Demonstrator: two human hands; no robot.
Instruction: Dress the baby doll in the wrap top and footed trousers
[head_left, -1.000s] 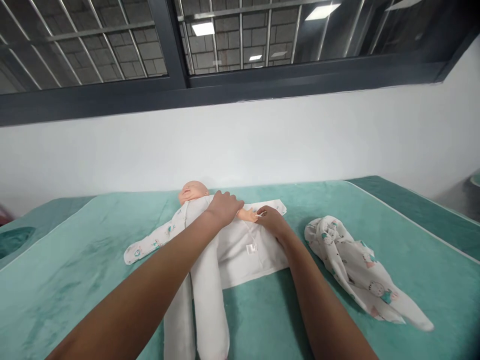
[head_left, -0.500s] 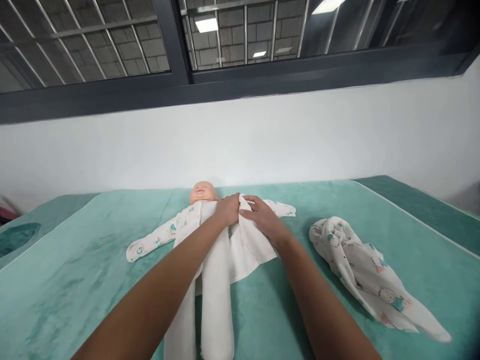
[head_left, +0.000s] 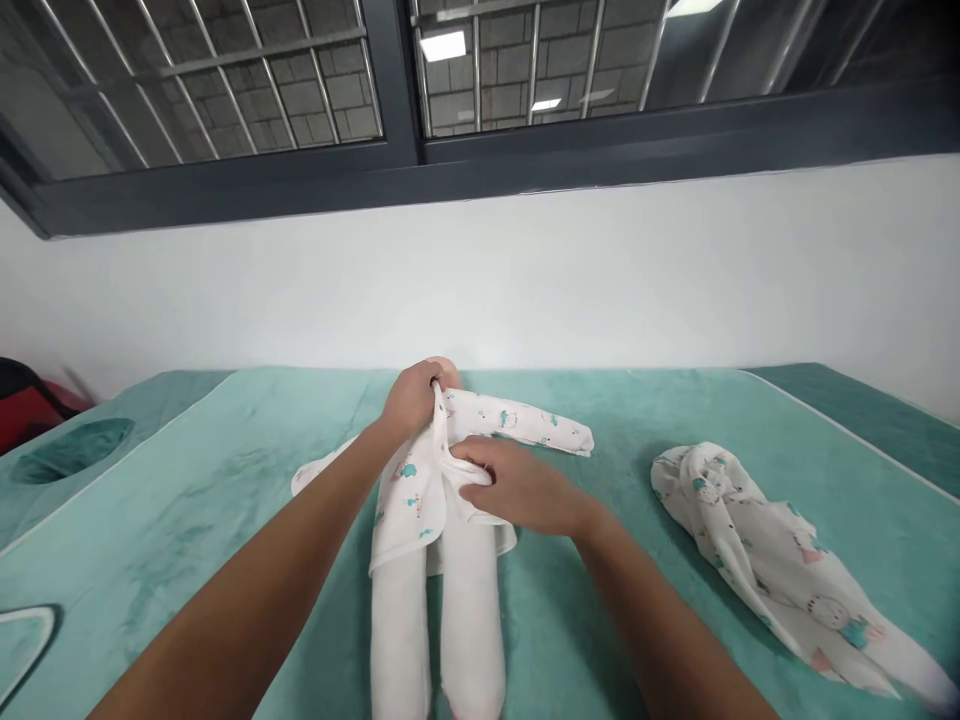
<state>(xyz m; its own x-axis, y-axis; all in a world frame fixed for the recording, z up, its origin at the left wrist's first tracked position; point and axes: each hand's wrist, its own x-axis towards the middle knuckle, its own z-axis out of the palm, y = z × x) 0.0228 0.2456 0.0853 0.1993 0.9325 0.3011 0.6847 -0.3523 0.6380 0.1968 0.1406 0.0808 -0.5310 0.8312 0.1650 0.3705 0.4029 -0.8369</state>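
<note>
A baby doll (head_left: 445,371) lies on its back on the teal padded table (head_left: 187,470), dressed in a white patterned sleepsuit (head_left: 420,490). Only the top of its head shows past my left hand. My left hand (head_left: 411,398) is closed on the sleepsuit's front flap near the doll's neck and holds it up. My right hand (head_left: 517,486) pinches the other front edge over the doll's chest. One printed sleeve (head_left: 525,425) stretches to the right. The white legs (head_left: 439,630) run toward me.
A second patterned sleepsuit (head_left: 757,550) lies crumpled on the table's right side. A white wall and a dark-framed window rise behind. A red and black thing (head_left: 30,410) sits at the far left edge.
My left hand has lifted a front flap of the sleepsuit up by the doll's neck, covering its face. My right hand slid down to pinch the other edge. The view shifted right.
</note>
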